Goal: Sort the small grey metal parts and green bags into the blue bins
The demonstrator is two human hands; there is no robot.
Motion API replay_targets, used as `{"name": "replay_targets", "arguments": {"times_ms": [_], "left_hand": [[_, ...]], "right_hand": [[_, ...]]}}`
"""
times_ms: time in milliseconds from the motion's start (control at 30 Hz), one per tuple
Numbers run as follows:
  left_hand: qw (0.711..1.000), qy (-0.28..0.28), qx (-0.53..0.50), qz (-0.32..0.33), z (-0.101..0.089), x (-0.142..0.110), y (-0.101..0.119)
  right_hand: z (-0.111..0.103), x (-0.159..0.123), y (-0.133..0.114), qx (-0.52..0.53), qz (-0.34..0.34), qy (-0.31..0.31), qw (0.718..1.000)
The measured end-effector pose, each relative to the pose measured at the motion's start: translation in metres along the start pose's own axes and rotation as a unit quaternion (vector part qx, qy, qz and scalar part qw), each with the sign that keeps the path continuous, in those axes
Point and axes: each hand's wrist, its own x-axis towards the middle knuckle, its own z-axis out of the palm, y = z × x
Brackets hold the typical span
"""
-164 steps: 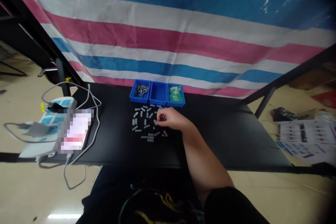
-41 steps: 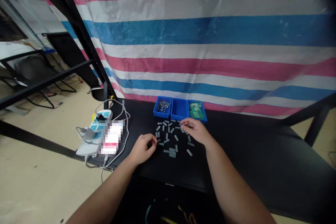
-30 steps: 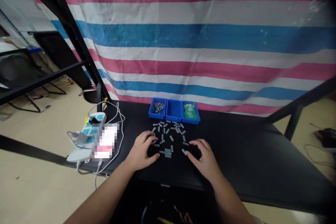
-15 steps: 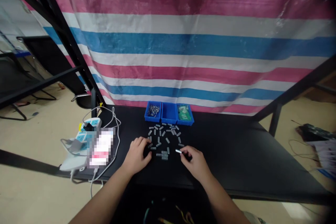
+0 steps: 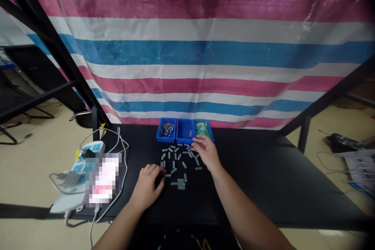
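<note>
Grey metal cylinders (image 5: 174, 165) are scattered near the far edge of the black table (image 5: 249, 175), below a blue three-compartment tray (image 5: 181, 141) with one cylinder (image 5: 190, 134) in its middle compartment; the right hand (image 5: 206, 151) is curled beside the tray, the left hand (image 5: 145, 188) is cupped by the scatter, and whether either grips anything cannot be told.

Short grey metal cylinders (image 5: 184, 165), scattered on their sides across the black tabletop (image 5: 249, 172), one inside the middle blue bin (image 5: 180, 134)
</note>
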Motion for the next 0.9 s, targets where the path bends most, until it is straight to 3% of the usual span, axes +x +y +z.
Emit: {"name": "replay_targets", "arguments": {"times_ms": [67,133,267,367,433,567,767,900], "left_hand": [[1.000,0.000,-0.001,0.004,0.001,0.001,-0.002],[1.000,0.001,-0.006,0.006,0.003,0.001,-0.004],[1.000,0.004,-0.016,0.001,0.004,0.001,-0.006],[0.999,0.017,-0.026,-0.014,0.004,0.001,-0.006],[0.999,0.026,-0.033,-0.021,0.003,0.001,-0.006],[0.998,0.038,-0.052,-0.025,0.003,0.001,-0.005],[0.993,0.075,-0.090,-0.024,0.002,0.002,-0.006],[0.989,0.100,-0.103,-0.030,0.001,0.001,-0.007]], "right_hand": [[-0.002,0.004,0.005,-0.035,-0.012,0.023,0.999],[-0.011,0.001,0.008,-0.138,-0.036,0.010,0.990],[-0.035,-0.013,0.002,-0.309,-0.027,-0.133,0.941],[-0.046,-0.017,-0.007,-0.358,0.017,-0.239,0.903],[-0.049,-0.018,-0.011,-0.367,0.038,-0.263,0.891],[-0.049,-0.021,-0.012,-0.371,0.038,-0.252,0.893],[-0.051,-0.024,-0.008,-0.360,-0.022,-0.246,0.900],[-0.048,-0.019,-0.006,-0.288,-0.046,-0.215,0.932]]}}
